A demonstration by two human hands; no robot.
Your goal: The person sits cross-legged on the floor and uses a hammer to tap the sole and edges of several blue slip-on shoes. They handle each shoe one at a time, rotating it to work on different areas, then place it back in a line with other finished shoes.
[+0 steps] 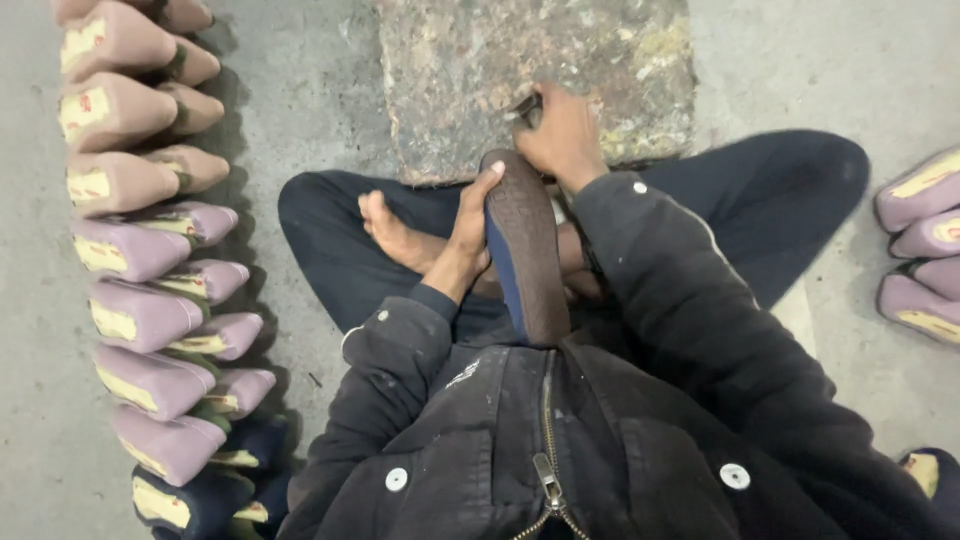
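Two hands: both at work on one shoe last, held upright between the crossed legs of a person seated on the floor.
Left hand (470, 225): curled around the left edge of the shoe last (522, 250), thumb over its top end, fingers wrapped along the side; closed in a steadying grip.
Right hand (562, 135): closed in a fist on a small dark tool (524, 107), knuckles up, just above the top of the shoe last; the tool's working end is hidden by the hand.
Shoe last: one, brown sole surface facing up, a blue upper showing along its left edge; it leans against the person's jacket, top end near the stone slab.
Stone slab (470, 70): one, rough and mottled, lying on the floor directly ahead of the knees.
Bare foot (395, 232): one in view, tucked just left of the left hand.
Left row (150, 270): a long column of lasted shoes on their sides, roughly ten pairs, tan at the top, mauve in the middle, dark blue at the bottom; exact count unclear where they overlap.
Right group (920, 240): four mauve ones at the frame edge, well apart from the hands.
Floor (300, 90): grey concrete.
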